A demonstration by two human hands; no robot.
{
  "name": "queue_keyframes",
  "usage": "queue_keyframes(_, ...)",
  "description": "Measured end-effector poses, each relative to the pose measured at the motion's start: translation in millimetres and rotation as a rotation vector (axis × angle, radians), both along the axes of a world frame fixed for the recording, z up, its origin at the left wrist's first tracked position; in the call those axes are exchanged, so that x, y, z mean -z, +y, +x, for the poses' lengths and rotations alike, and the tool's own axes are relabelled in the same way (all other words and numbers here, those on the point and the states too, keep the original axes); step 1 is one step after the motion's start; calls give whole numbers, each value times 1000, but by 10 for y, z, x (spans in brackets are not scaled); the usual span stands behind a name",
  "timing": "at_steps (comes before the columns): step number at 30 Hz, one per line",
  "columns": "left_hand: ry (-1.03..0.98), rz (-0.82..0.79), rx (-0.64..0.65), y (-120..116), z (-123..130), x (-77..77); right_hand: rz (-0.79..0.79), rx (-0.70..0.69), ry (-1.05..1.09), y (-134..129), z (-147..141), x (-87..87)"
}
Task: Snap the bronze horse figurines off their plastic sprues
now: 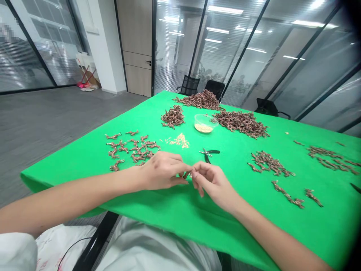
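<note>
My left hand [166, 171] is closed on a small brown figure [186, 174] near the front edge of the green table. Against its right end, my right hand [210, 180] has thumb and index finger pinched; what they grip is too small to make out. Pliers with black handles [208, 152] lie just beyond my hands. A small heap of pale beads [181, 140] is spread on the cloth. Behind it stands a clear round bowl [204, 128] with pale beads at its bottom. Several similar brown figures [141, 152] lie beyond my left hand.
Large piles of brown pieces [242, 123] cover the back of the green table [84, 150]. More groups [270, 163] lie on the right, with a dark tool tip [355, 187] at the right edge. Black chairs [189, 85] stand behind the table.
</note>
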State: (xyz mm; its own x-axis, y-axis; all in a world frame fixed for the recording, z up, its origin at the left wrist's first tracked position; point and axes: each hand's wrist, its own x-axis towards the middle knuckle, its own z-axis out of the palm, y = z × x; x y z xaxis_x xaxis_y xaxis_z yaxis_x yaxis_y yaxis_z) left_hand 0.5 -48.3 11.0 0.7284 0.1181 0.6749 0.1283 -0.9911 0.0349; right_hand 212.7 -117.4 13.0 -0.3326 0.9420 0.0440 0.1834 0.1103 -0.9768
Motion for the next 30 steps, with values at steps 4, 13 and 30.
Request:
queue_keyframes(4, -21, 146, 14, 2, -2, -45, -98, -34, 113, 4, -16, -35)
queue_keyframes(13, 2, -9, -89, -13, -20, -51, -63, 16, 66, 4, -4, -10)
queue_keyframes(30, 30, -335, -134, 46, -7, 17, 510, 191, -437, -56, -30, -6)
